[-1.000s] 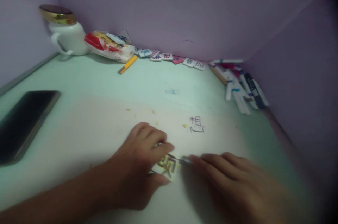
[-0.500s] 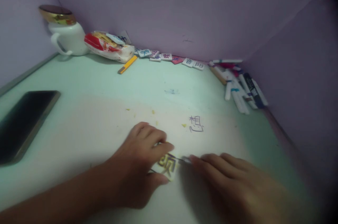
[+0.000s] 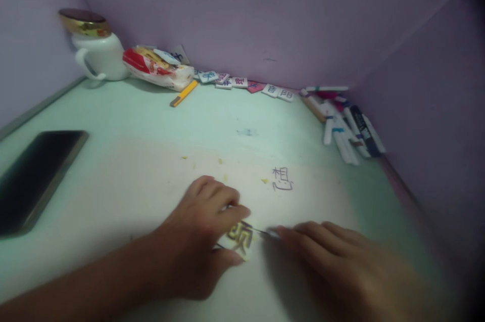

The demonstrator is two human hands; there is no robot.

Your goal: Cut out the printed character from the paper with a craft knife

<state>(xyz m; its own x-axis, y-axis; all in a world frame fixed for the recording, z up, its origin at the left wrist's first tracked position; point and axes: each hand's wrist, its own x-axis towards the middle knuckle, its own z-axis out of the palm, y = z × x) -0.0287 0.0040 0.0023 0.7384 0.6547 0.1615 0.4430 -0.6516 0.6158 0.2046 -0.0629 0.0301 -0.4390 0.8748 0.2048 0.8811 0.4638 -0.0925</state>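
Observation:
My left hand [image 3: 208, 236] rests on the tabletop, its fingers and thumb closed round a small square tile [image 3: 239, 241]. On the tile's pale face is a yellow, dark-edged Chinese character, partly covered by my fingers. From the right, my right hand [image 3: 341, 266] pinches a thin metal carving knife [image 3: 272, 233]. Its slender tip meets the tile's upper right edge; the handle is hidden in my fingers. Small yellow shavings [image 3: 264, 181] lie just beyond my hands, beside a handwritten character [image 3: 282, 178] on the table.
A dark phone [image 3: 41, 175] lies at the left. Along the back wall stand a white mug [image 3: 100, 56] with a gold-rimmed lid, a red-and-white snack packet [image 3: 159, 69], a yellow stick [image 3: 184, 93] and several character tiles [image 3: 240, 82]. Several pens [image 3: 343, 142] are heaped at the right.
My right hand and the carving knife have shifted slightly to the right. My left hand keeps the tile in the same place.

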